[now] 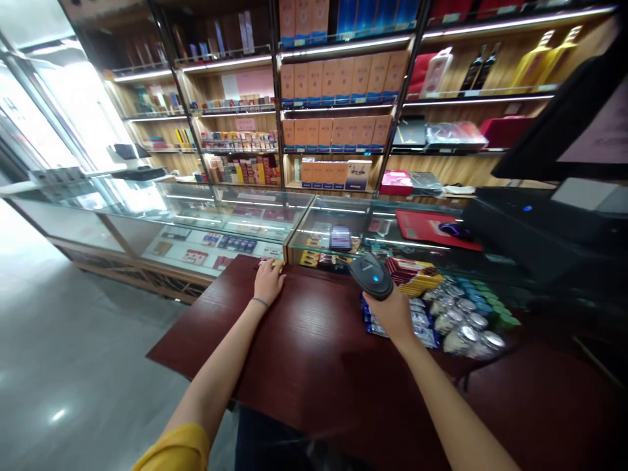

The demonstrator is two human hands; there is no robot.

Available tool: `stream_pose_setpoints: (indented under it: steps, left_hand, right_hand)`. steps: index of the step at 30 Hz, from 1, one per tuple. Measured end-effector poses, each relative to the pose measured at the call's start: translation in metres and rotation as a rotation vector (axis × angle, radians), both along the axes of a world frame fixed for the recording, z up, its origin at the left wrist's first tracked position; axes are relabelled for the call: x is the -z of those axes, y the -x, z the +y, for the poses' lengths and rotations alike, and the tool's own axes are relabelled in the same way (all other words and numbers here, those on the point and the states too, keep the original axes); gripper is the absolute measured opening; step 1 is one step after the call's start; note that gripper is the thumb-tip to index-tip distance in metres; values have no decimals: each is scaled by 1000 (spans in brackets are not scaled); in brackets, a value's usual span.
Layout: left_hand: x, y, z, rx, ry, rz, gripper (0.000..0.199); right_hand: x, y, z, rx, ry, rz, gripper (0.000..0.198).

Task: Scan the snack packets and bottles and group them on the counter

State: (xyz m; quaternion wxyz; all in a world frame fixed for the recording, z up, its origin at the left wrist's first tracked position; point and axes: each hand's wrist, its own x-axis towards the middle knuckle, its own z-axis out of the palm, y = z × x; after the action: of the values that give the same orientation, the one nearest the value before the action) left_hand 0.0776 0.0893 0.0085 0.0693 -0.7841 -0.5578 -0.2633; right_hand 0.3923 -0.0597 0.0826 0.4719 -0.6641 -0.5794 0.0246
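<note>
A black barcode scanner (371, 276) with a lit blue light is gripped in my right hand (392, 317). Its head points up and left, over the far side of the dark red wooden table (304, 353). My left hand (268, 282) rests at that table's far edge, fingers bent over a small red-and-yellow packet (279, 263) that they mostly hide. Under and beside my right hand lie blue-and-white packets (424, 327), jars with silver lids (461, 337) and a stack of red-and-yellow boxes (415, 275).
Beyond the table runs a glass display counter (235, 212) with a phone (340, 238), a red mat (417, 226) and a mouse (454, 229) on it. A dark monitor (549, 124) juts in at right. Shelves (338, 108) of boxes and bottles line the back wall.
</note>
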Motion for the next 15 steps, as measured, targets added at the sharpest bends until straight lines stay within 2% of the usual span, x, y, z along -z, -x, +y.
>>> stream_pose_setpoints:
  steps: [3, 8, 11, 15]
  left_hand:
    - [9, 10, 9, -64, 57, 29, 52]
    - [20, 12, 17, -135, 161, 45, 63]
    - [22, 13, 19, -136, 200, 51, 62]
    - [19, 14, 17, -90, 164, 26, 52]
  right_hand:
    - [2, 18, 4, -64, 52, 5, 45]
    - [11, 38, 5, -140, 158, -35, 38]
    - [17, 44, 6, -170, 196, -60, 39]
    - [24, 47, 5, -152, 241, -105, 40]
